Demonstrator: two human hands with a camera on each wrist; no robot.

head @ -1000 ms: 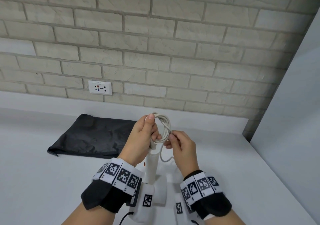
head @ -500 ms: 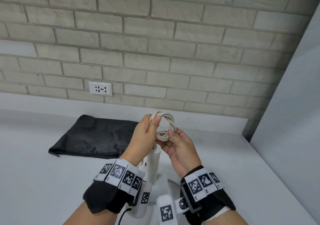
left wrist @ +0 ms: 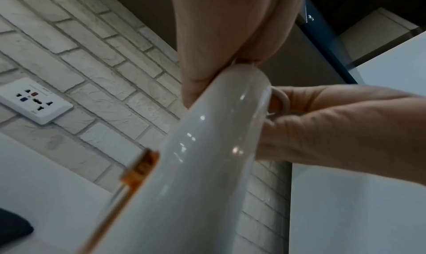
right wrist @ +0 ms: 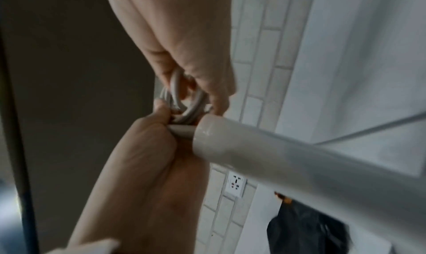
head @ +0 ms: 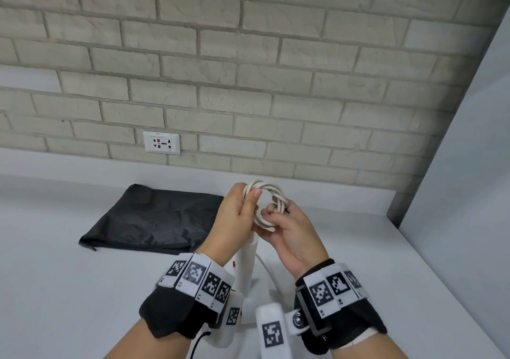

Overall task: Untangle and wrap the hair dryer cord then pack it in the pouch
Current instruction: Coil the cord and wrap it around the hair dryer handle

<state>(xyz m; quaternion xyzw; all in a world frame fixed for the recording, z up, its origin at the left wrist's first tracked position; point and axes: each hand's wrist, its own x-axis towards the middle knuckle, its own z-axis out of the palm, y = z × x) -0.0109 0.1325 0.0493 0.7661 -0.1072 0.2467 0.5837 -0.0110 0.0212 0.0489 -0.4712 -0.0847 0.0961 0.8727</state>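
The white hair dryer (head: 248, 264) stands with its handle upright between my wrists; the left wrist view shows that handle (left wrist: 202, 157) up close. Its white cord (head: 269, 201) is coiled into a small ring above the handle end. My left hand (head: 237, 212) grips the left side of the coil, thumb on top. My right hand (head: 287, 226) pinches the lower right of the coil, and in the right wrist view the cord loops (right wrist: 184, 101) run between both hands. The black pouch (head: 154, 218) lies flat on the white counter to the left.
A wall socket (head: 161, 142) sits in the brick wall behind the pouch. A white side panel (head: 463, 193) closes the counter (head: 69, 289) on the right. One loose strand of cord (head: 266, 270) drops beside the handle.
The coil has been turned flatter toward me and tightened. My right hand has rotated palm-up and shifted under the ring's lower right, while my left hand keeps its grip.
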